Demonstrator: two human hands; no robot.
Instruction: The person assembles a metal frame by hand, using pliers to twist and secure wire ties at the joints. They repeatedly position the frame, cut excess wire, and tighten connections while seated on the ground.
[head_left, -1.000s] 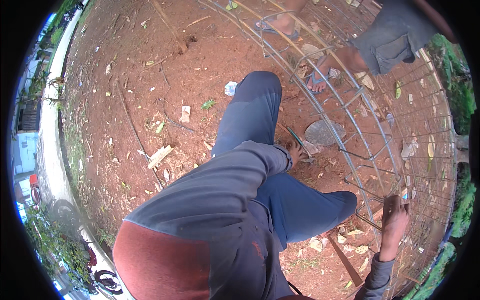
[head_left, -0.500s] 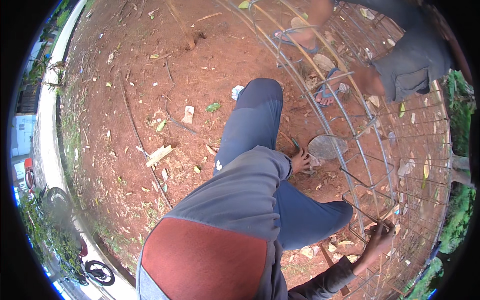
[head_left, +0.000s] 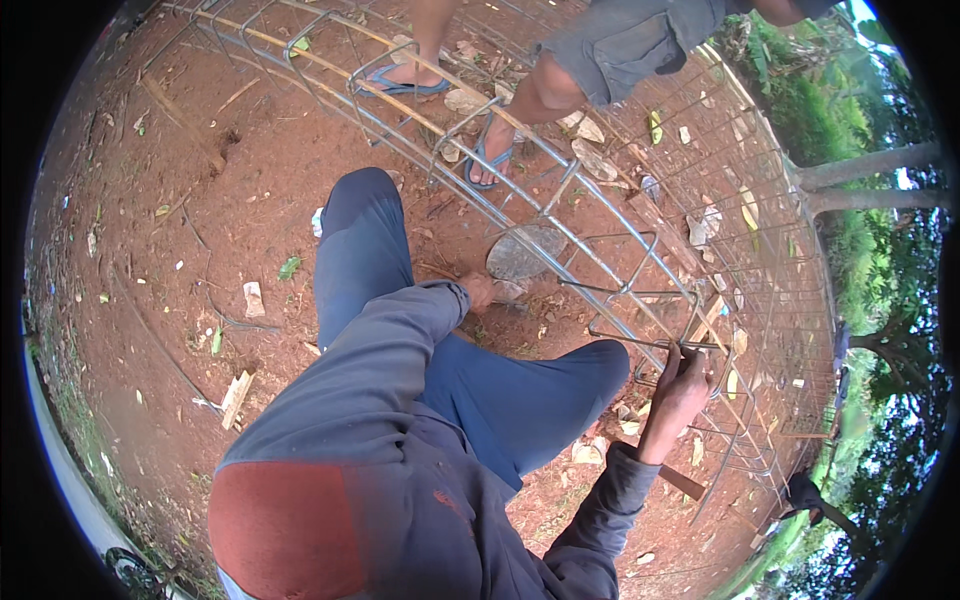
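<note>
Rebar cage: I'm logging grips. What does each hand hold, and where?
Right hand grips a stirrup of the rebar cage at its upper bar. Left hand rests low by the ground; hold unclear.

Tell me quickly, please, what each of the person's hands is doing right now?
Left hand: down at the ground beside a flat stone; grip cannot be told.
Right hand: fingers closed on a stirrup bar of the rebar cage.

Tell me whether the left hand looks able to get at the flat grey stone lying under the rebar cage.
Probably yes. The left hand is down on the dirt right beside the flat grey stone, with nothing between them; only the stone's far side lies under the rebar cage.
</note>
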